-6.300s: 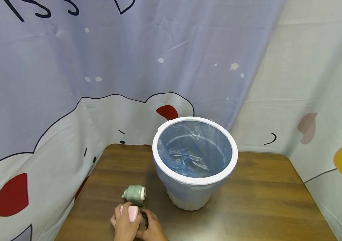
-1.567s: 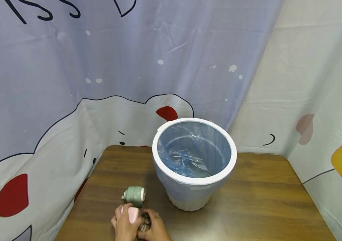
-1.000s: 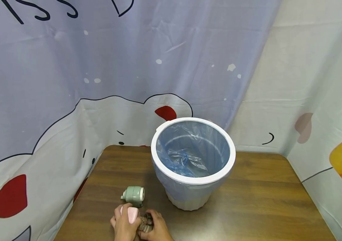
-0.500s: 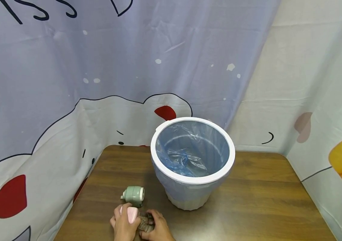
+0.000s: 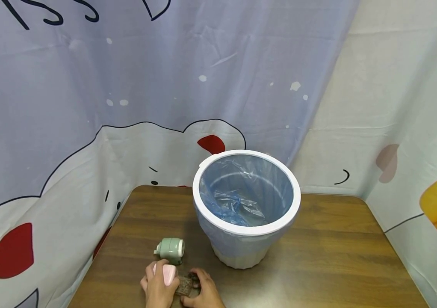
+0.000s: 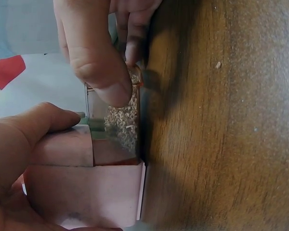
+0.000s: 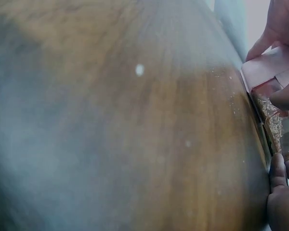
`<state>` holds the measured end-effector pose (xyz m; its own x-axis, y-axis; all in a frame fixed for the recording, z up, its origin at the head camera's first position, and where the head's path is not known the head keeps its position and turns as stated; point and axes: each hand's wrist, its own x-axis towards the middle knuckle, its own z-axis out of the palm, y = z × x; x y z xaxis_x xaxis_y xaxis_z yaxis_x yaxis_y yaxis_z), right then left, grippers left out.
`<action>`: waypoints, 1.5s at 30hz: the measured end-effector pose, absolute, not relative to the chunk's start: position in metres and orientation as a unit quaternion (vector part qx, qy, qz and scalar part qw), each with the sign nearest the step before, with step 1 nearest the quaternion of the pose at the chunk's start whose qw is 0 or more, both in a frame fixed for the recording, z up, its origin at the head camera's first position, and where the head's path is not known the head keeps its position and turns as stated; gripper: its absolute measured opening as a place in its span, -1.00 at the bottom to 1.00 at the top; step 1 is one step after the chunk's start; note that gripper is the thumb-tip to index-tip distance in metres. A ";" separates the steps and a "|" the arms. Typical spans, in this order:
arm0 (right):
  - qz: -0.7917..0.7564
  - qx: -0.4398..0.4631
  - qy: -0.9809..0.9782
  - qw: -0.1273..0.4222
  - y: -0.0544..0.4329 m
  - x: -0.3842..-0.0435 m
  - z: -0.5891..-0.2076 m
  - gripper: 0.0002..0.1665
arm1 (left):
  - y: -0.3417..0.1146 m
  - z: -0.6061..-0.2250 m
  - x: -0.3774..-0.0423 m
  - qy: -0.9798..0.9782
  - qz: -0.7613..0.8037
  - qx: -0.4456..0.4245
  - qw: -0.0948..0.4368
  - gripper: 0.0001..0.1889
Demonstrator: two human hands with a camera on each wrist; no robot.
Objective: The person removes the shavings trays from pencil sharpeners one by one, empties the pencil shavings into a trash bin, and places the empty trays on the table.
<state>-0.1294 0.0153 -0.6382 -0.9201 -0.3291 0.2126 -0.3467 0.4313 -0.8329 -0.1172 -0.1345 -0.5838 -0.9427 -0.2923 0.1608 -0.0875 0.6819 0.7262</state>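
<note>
A pink pencil sharpener (image 5: 169,274) is near the table's front left. My left hand (image 5: 158,287) grips its body from above, thumb and fingers on either side in the left wrist view. A clear shavings drawer (image 6: 120,118) sticks out of the pink body, holding pale brown wood shavings. My right hand (image 5: 205,291) pinches the drawer's outer end between thumb (image 7: 285,97) and fingers (image 7: 278,171). The drawer lies low, close over the table. Just behind the hands, a green sharpener-like item (image 5: 170,249) with a white end lies on the table.
A white bin (image 5: 241,256) with a bluish plastic liner stands behind and right of the hands. The brown wooden table (image 5: 330,256) stretches to the right. A printed curtain (image 5: 164,64) hangs behind. A small crumb (image 6: 218,64) lies on the table.
My right hand has moved slightly right, drawing the drawer farther out of the pink sharpener, so more shavings show. My left hand keeps its grip; the green item and bin stay put.
</note>
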 end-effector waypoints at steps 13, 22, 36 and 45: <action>0.544 0.187 -0.818 -0.031 0.020 -0.129 -0.637 -0.24 | -0.134 -0.581 -0.116 -0.905 -0.392 0.114 0.123 -0.40; 0.605 0.191 -0.772 -0.034 0.023 -0.127 -0.639 -0.27 | -0.134 -0.581 -0.116 -0.905 -0.392 0.133 0.098 -0.39; 0.665 0.129 -0.728 -0.105 0.030 -0.122 -0.634 -0.23 | -0.133 -0.580 -0.116 -0.905 -0.390 0.137 0.099 -0.41; 0.679 0.160 -0.711 -0.085 0.036 -0.119 -0.643 -0.21 | -0.133 -0.581 -0.116 -0.906 -0.389 0.140 0.095 -0.40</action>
